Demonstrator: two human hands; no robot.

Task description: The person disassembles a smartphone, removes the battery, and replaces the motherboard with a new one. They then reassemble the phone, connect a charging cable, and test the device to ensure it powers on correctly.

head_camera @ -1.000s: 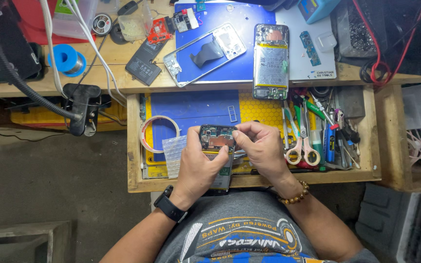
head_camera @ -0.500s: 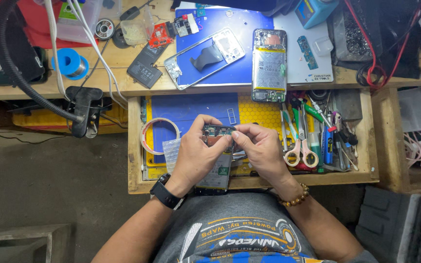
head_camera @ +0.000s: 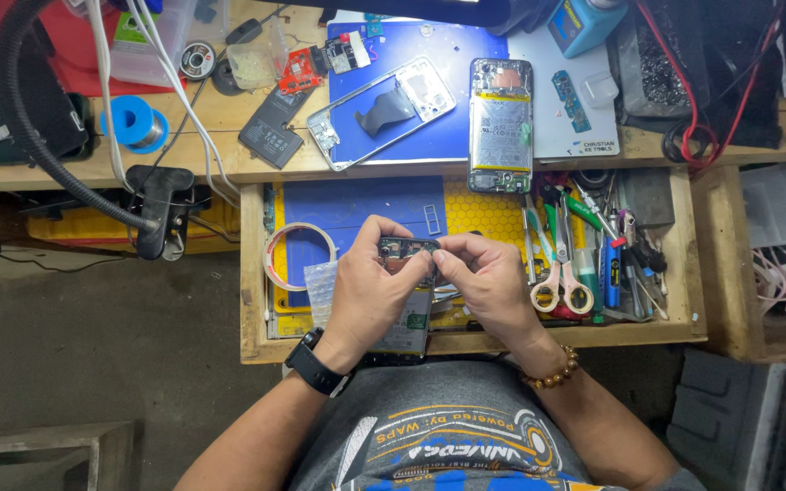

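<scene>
Over the drawer [head_camera: 256,273], the left hand [head_camera: 370,291] and right hand [head_camera: 488,282] are both pinching the top edge of an opened phone [head_camera: 408,273], which is risking a flexed board or a slip if squeezed unevenly.

A phone repair workshop: opened phone [head_camera: 499,125], solder spool [head_camera: 135,123], drawer of tools [head_camera: 593,245].
</scene>
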